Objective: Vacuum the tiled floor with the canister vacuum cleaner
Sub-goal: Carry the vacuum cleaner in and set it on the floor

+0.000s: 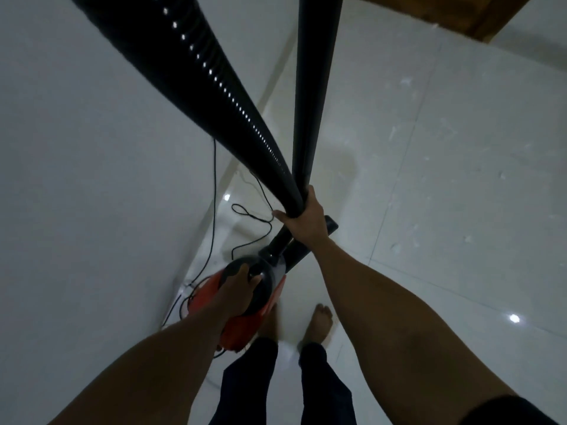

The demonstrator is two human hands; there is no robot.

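Nearest the lens, a ribbed black hose (196,65) and a smooth black tube (313,87) are seen coming down from the top edge and meeting at the right hand (306,222), whose fingers are curled round both together. The left hand (237,283) is wrapped round the grip on top of the canister (245,328), a red body with a black dome, held low just in front of the bare feet (320,322) and dark trousers (322,378). Whether it stands on the floor (460,179) or is lifted cannot be told. A thin black cord (214,191) is looped and tangled along the foot of the white wall (92,148) at the left, close beside the canister. Pale flecks (406,82) are scattered over the glossy tiles at the right, and a brown wooden piece (478,16) is seen at the top right corner. Any marking on the canister is too blurred to be read.
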